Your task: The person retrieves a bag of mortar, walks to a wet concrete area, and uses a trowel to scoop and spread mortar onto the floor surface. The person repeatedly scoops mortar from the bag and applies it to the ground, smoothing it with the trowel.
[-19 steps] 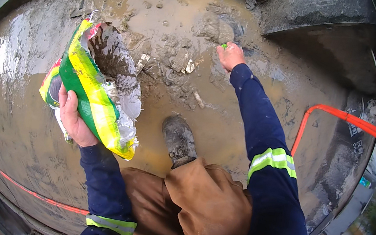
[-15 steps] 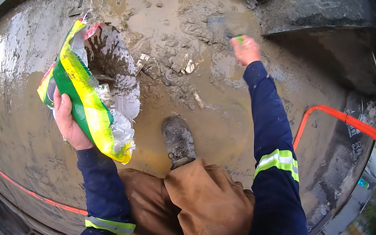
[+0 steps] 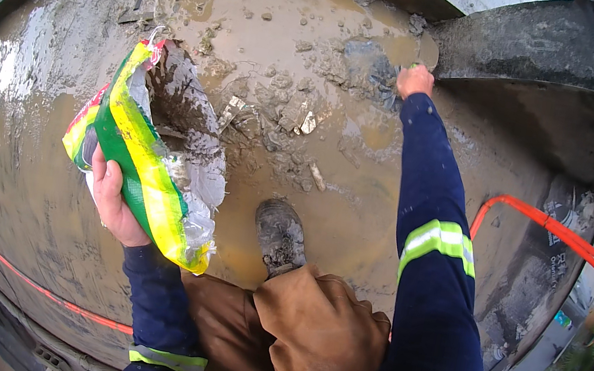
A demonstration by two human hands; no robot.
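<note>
My left hand [image 3: 113, 200] grips the side of a yellow, green and red woven sack [image 3: 149, 171], held open with its mouth up and mud smeared inside it. My right hand [image 3: 414, 80] is stretched far forward, closed around a small green-tipped object, and touches a grey muddy lump [image 3: 368, 66] on the wet ground. My muddy boot [image 3: 280, 235] stands in the brown mud below the debris, with my bent knee in brown trousers [image 3: 321, 335] in front of me.
Brown muddy water covers the ground, with scattered bits of rubble and small pale scraps [image 3: 306, 122] in the middle. A dark concrete slab [image 3: 532, 52] lies at the upper right. An orange hose [image 3: 544, 226] runs at the right, and a thin red line [image 3: 43, 291] crosses the lower left.
My right arm has reached further forward and to the right, up to the grey lump beside the slab. The sack in my left hand has stayed nearly where it was.
</note>
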